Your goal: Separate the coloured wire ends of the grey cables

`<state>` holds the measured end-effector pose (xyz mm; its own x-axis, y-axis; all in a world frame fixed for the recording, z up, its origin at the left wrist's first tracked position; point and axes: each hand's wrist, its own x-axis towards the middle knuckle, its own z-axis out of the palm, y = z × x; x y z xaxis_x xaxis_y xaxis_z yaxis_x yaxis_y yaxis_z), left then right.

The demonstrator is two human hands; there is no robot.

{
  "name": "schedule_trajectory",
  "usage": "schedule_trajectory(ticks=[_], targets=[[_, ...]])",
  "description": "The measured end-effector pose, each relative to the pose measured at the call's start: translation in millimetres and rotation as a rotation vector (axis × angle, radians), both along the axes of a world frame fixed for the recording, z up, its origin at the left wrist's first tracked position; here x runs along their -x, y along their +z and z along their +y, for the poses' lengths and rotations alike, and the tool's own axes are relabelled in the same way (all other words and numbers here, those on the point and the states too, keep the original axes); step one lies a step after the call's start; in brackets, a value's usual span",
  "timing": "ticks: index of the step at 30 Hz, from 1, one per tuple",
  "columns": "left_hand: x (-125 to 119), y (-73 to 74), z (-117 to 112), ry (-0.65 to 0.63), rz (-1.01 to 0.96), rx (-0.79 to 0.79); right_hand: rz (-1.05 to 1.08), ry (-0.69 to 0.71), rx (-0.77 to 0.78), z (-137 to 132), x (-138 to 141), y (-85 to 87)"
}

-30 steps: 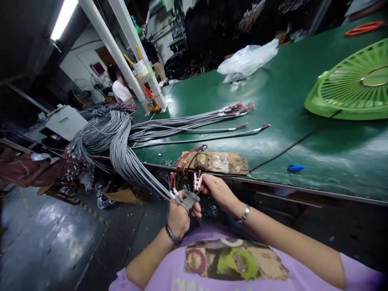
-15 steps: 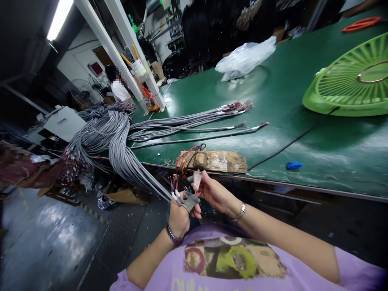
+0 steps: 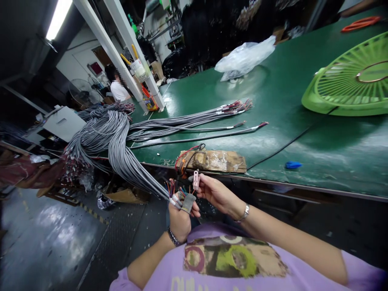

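My left hand [image 3: 181, 218] is closed around the ends of several grey cables [image 3: 145, 176], whose stripped coloured wires [image 3: 171, 186] fan out above the fingers. A grey covering [image 3: 188, 203] wraps part of that hand's fingers. Just to the right, my right hand [image 3: 214, 193] pinches a small pink slotted tool [image 3: 196, 180] between thumb and fingers, held upright close to the wire tips. Behind the tool, at the table edge, lies a worn wooden block [image 3: 222, 161] with red and black leads [image 3: 190, 150] on its left end.
Across the green table [image 3: 281, 141] lie more grey cables [image 3: 182, 123], a plastic bag [image 3: 245, 58], a green fan [image 3: 348, 81] with a black cord, and a blue object [image 3: 293, 165]. A white post [image 3: 133, 48] rises at left. Other people are at the far left and back.
The pink tool has turned so its slotted face shows, and sits slightly further left. My left hand has tilted a little, shifting the wire ends slightly left and down.
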<state>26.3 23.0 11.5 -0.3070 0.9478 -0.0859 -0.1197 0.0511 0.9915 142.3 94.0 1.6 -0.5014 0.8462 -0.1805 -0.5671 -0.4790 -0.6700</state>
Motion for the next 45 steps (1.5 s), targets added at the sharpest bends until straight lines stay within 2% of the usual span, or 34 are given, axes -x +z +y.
schedule_trajectory(ticks=[5,6,8,12,15,20,26,34,37,41,45], targets=[[-0.7,-5.7,3.3,0.011,0.027,-0.019,-0.250,-0.240,-0.200,0.2,2.1,-4.3],[-0.8,-6.4,3.4,0.009,0.029,-0.014,-0.269,-0.255,-0.217,0.6,3.0,-5.2],[-1.4,-7.2,3.4,0.007,0.030,-0.005,-0.217,-0.189,-0.184,1.4,5.1,-6.7],[-3.4,-6.6,3.4,0.019,0.039,0.011,0.047,-0.009,0.035,2.9,10.1,-8.6],[-4.0,-6.8,3.1,0.011,0.062,0.008,0.128,-0.033,0.129,4.5,13.0,-9.3],[-3.3,-8.4,1.8,-0.025,0.077,-0.012,0.148,-0.067,0.151,4.5,15.3,-10.4],[1.2,-11.9,-2.0,-0.018,0.027,-0.029,0.189,0.013,0.200,-2.2,10.2,-13.1],[9.8,-15.2,-8.1,-0.022,-0.067,-0.033,0.108,-0.009,0.304,-8.8,-6.5,-25.0],[10.3,-14.5,-8.9,-0.046,-0.082,-0.081,0.052,-0.024,0.268,-13.1,-12.7,-30.6],[10.2,-18.1,-12.8,-0.050,-0.053,-0.088,-0.057,-0.080,0.126,-21.7,-23.5,-35.0],[7.1,-24.2,-21.9,-0.171,0.069,-0.022,-0.279,-0.096,-0.057,-36.0,-34.4,-35.0]])
